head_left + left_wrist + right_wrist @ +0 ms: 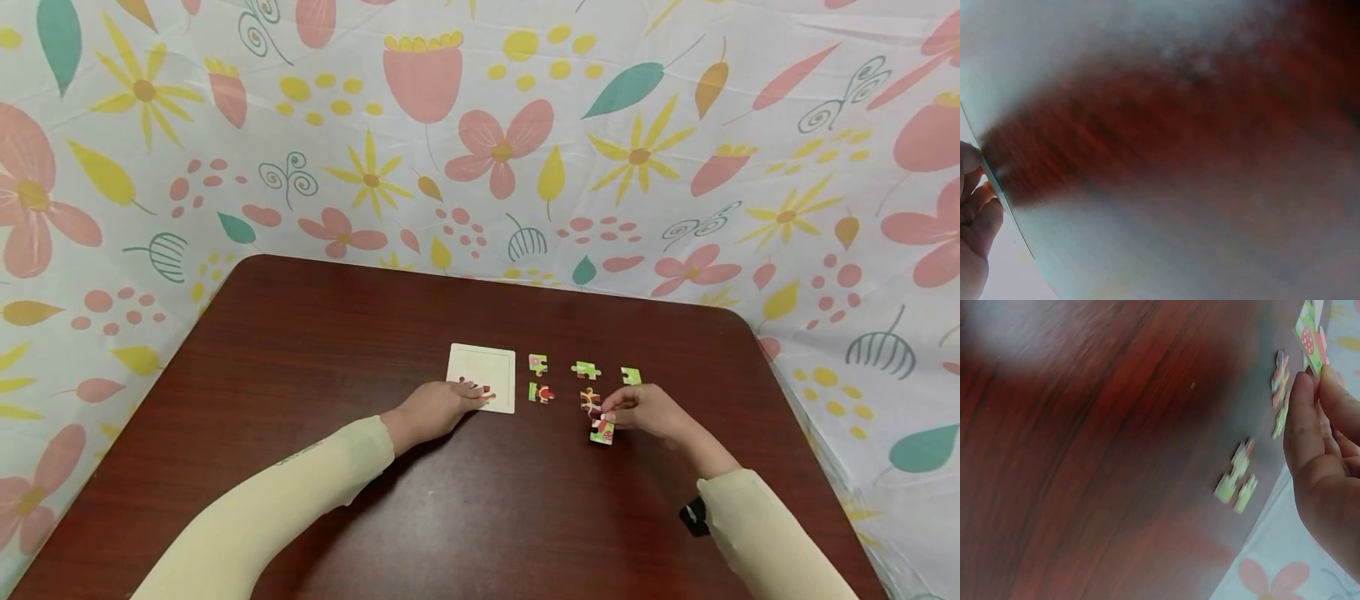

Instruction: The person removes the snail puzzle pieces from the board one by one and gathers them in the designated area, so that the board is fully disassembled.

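In the head view, my left hand point(433, 410) rests on the near left part of a white square puzzle board point(495, 362). Its fingertips touch a puzzle piece point(487, 395) with red on it, partly hidden by the hand. To the right, my right hand point(651, 412) pinches a green and red puzzle piece point(602, 433) between thumb and fingers. The right wrist view shows this piece tilted up, with a white-spotted red shape on green. Just behind it lies a puzzle piece with brown and red point(590, 398). In the left wrist view, fingers point(985, 225) press at the board.
Between board and right hand lie a green and pink puzzle piece point(537, 363), one with red point(540, 392) and a mostly green one point(586, 370). Another green piece point(631, 376) lies behind the right hand. Around the dark brown table point(360, 333) hangs a flowered cloth point(420, 200).
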The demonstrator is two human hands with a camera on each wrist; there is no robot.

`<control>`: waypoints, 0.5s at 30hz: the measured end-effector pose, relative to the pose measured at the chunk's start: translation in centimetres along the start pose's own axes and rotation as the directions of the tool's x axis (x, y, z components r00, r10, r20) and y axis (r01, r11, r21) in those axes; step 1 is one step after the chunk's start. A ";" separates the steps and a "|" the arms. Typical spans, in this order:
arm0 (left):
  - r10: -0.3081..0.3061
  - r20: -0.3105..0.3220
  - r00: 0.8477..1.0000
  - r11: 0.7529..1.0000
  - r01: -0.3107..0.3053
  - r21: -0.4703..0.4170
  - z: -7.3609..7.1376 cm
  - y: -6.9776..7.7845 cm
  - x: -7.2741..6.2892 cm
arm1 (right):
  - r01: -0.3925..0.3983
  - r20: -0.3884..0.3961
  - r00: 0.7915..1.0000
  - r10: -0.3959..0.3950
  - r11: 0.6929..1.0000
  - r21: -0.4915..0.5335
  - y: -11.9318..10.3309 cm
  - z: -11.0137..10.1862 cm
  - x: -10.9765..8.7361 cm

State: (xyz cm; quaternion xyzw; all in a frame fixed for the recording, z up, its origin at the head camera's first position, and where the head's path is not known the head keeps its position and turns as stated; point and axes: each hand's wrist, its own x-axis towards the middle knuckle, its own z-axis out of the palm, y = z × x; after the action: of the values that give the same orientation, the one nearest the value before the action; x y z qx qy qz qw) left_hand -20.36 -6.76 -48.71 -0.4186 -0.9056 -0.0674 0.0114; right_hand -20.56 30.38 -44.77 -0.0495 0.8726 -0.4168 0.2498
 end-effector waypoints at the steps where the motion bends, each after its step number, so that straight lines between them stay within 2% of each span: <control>1: 0.000 0.000 1.000 1.000 0.000 0.000 0.0 0.0 0.0 | -0.003 -0.004 1.000 0.003 1.000 -0.008 0.2 -0.1 -0.2; 7: 0.001 0.001 1.000 1.000 -0.001 0.001 0.1 0.0 0.0 | -0.021 -0.010 1.000 0.021 1.000 -0.015 1.5 -0.9 -1.1; 15: 0.002 -0.005 1.000 1.000 -0.002 0.001 0.0 -0.1 0.0 | 0.002 0.010 1.000 -0.001 0.999 -0.049 3.0 -1.9 -1.9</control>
State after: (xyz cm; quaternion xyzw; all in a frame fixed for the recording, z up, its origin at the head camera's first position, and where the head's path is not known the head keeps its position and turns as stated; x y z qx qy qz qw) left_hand -20.40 -6.81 -48.74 -0.4192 -0.9052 -0.0679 0.0138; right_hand -19.45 34.20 -45.33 -0.0583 0.8813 -0.3951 0.2528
